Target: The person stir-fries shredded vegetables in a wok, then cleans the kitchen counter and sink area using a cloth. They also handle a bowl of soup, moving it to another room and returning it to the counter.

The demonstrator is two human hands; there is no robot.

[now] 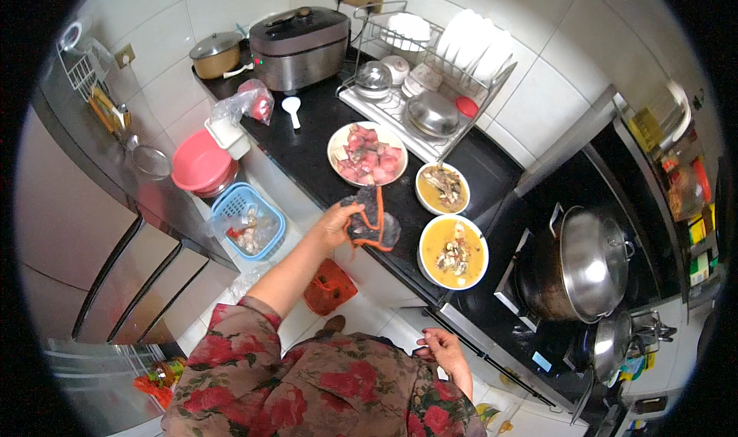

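Note:
My left hand (336, 225) grips a dark grey cloth with orange trim (375, 223) over the front edge of the black counter (311, 149). Just beyond the cloth sits a white bowl of raw pink meat or fish pieces (369, 154). To its right stand two white bowls of yellow soup, a smaller one (443, 188) and a larger one (453, 252), with solid pieces in both. Low beside my body, my right hand (444, 350) hangs before the counter front, fingers loosely bent, with nothing plainly held.
A dish rack (369, 100) with bowls and plates stands behind the meat bowl, beside a multicooker (300, 48). On the stove at right is a large lidded pot (594, 264). Pink basin (199, 160), blue basket (248, 221) and red bin (330, 287) sit below the counter.

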